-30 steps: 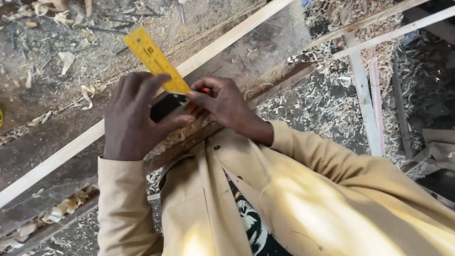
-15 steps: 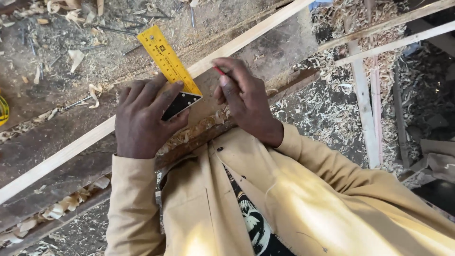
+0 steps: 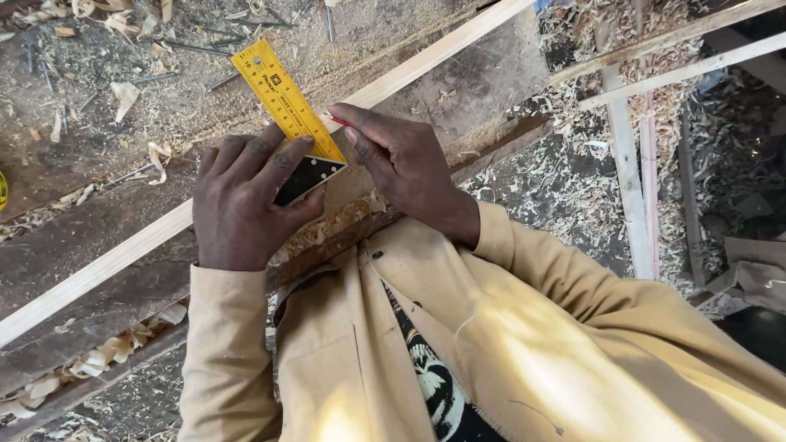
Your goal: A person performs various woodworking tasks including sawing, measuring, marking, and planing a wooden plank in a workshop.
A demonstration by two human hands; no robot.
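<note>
Bench: dusty wooden worktop (image 3: pixel 98 245) littered with shavings and nails; floor at 3 o'clock heaped with curls and spare strips.
Right fingers: pinched round a red pencil (image 3: pixel 340 123), its tip at the blade's edge on the pale wooden strip (image 3: pixel 426 57).
Right hand (image 3: pixel 401 164): has slid up toward 12 o'clock since a second ago; I judge a line is being drawn.
Left hand (image 3: pixel 246 200): fingers spread flat, still pressing the black stock.
Try square (image 3: pixel 286 102): yellow blade crossing the strip toward 11 o'clock; shifted slightly with the view.
Sleeves: tan jacket (image 3: pixel 491 327) at 6 o'clock.
</note>
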